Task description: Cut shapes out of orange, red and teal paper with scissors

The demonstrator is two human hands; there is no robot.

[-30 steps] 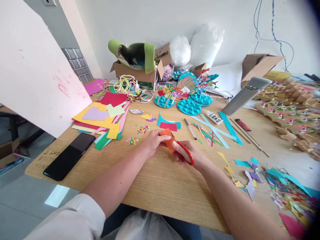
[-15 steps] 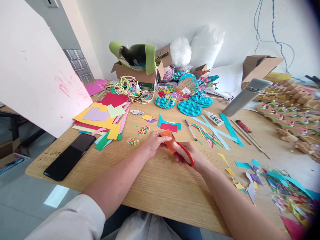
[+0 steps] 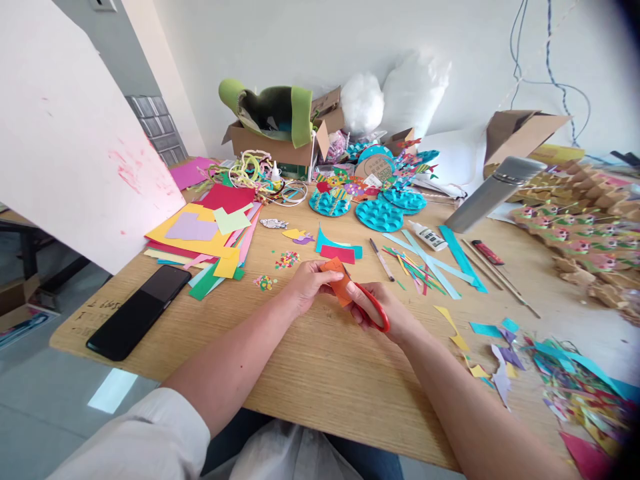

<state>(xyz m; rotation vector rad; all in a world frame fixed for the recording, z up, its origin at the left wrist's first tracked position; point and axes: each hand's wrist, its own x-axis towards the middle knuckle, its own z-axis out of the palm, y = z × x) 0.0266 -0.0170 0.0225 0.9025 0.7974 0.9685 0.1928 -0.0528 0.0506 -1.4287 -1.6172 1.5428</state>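
The orange paper point(image 3: 341, 289) is a small, narrow piece, held tilted with its upper end leaning left. The red-handled scissors point(image 3: 384, 317) adjoin its right edge, handle toward lower right, blades mostly hidden.

Over the last second my view has drifted a hair, so the gray flask point(image 3: 483, 200) and the folded cardboard box point(image 3: 530, 127) behind it now appear slightly lower and farther right. My right hand point(image 3: 385, 305) and the red-handled scissors point(image 3: 385, 320) have edged a touch rightward beside the orange paper point(image 3: 339, 283), though so faintly that I can't tell how much is my hand's shift and how much my head's.
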